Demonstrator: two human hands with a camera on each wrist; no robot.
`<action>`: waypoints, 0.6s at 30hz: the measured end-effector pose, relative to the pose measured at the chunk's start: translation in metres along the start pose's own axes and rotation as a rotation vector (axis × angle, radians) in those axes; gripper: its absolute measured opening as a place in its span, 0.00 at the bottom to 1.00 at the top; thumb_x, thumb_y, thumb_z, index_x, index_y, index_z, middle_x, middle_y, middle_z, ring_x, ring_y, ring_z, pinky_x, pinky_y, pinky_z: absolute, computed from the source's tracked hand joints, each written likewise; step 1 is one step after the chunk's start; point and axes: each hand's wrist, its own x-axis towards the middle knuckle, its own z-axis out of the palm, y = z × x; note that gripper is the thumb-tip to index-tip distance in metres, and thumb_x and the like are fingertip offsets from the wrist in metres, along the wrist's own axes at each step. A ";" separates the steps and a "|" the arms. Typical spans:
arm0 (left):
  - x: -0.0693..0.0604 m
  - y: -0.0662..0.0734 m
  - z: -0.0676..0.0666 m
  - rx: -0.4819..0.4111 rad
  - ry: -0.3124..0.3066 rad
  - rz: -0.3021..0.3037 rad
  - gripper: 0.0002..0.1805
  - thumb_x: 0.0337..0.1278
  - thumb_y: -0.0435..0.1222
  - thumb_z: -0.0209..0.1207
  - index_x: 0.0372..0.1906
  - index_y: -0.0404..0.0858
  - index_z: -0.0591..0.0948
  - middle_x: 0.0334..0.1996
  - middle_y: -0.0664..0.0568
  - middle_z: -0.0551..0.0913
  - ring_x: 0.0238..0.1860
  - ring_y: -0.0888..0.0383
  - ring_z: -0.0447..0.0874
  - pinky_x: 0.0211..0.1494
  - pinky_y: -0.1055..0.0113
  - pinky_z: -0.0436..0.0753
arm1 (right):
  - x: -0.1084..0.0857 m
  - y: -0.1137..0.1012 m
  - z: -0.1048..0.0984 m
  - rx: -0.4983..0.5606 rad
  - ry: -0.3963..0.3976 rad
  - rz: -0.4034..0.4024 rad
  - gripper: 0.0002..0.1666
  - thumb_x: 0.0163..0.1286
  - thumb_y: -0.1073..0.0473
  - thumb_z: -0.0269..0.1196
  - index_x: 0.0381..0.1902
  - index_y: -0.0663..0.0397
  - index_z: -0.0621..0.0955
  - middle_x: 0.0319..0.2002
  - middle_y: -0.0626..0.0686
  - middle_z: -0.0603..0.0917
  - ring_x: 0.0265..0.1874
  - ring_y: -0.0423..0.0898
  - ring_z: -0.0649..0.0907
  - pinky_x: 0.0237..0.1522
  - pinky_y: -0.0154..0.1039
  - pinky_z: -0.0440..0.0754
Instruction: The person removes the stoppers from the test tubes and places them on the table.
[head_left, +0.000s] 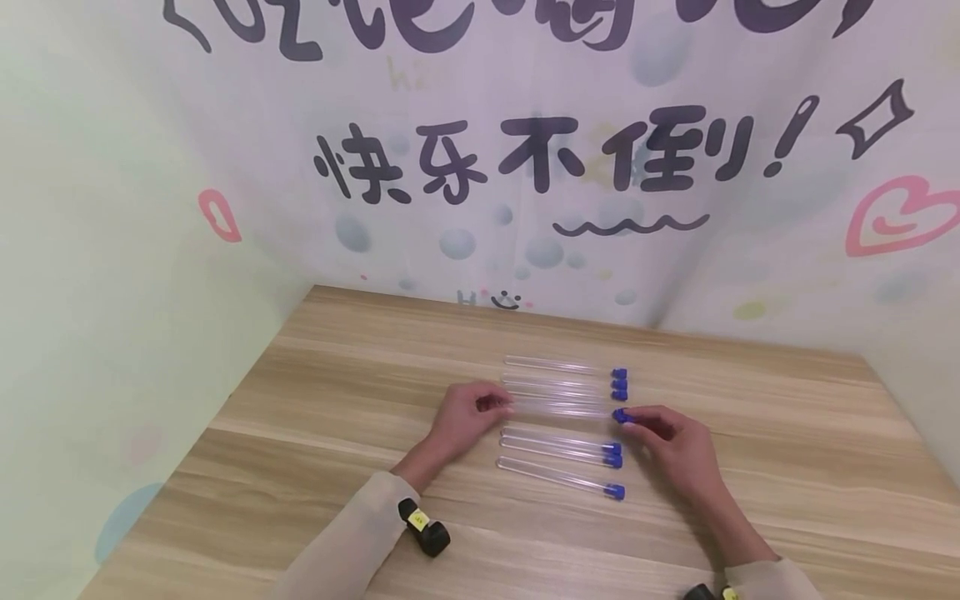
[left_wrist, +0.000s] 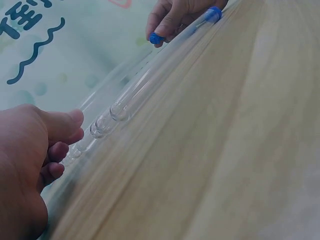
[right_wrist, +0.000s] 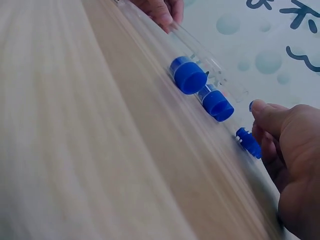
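Left hand (head_left: 467, 419) pinches a clear, round-bottomed tube (head_left: 562, 408); right hand (head_left: 681, 452) pinches a blue cap (head_left: 621, 415) near its mouth. Surface (head_left: 322, 400): streaky wood grain.

1. Left hand (left_wrist: 30, 155) at the left edge, thumb reaching toward the fingertips, pinching the near end of a clear tube (left_wrist: 112, 82).
2. Held tube slanting up and rightward, faint against the pale backdrop (left_wrist: 100, 50).
3. At top, right hand (left_wrist: 177, 17) pinching a blue cap (left_wrist: 156, 38) near that tube's far end; contact unclear.
4. On the wood-grain table (left_wrist: 225, 125), closest tube (left_wrist: 150, 82), rounded end nearer, blue stopper (left_wrist: 215, 14) beyond.
5. Just behind, more rounded tube ends (left_wrist: 100, 127), overlapping; count uncertain.
6. On the backdrop, dark characters (left_wrist: 20, 21), wavy line (left_wrist: 37, 50).
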 end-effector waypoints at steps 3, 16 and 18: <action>0.000 0.001 0.001 0.014 -0.007 -0.013 0.07 0.50 0.34 0.69 0.36 0.39 0.86 0.32 0.57 0.84 0.29 0.63 0.76 0.32 0.69 0.78 | 0.001 0.003 -0.001 -0.016 0.019 -0.045 0.10 0.60 0.54 0.69 0.41 0.42 0.85 0.40 0.43 0.85 0.36 0.37 0.82 0.37 0.25 0.76; 0.001 0.001 0.000 0.009 -0.053 -0.066 0.08 0.47 0.32 0.70 0.35 0.40 0.86 0.27 0.58 0.81 0.28 0.62 0.76 0.31 0.69 0.78 | 0.001 0.005 0.002 -0.100 0.031 -0.124 0.09 0.58 0.58 0.71 0.38 0.45 0.87 0.36 0.42 0.79 0.28 0.40 0.75 0.27 0.29 0.73; 0.001 0.001 0.000 0.013 -0.059 -0.064 0.08 0.47 0.32 0.70 0.35 0.41 0.86 0.27 0.58 0.81 0.28 0.62 0.76 0.31 0.69 0.78 | 0.001 0.005 0.002 -0.106 0.028 -0.120 0.09 0.58 0.59 0.72 0.38 0.46 0.87 0.35 0.43 0.78 0.27 0.41 0.74 0.26 0.30 0.72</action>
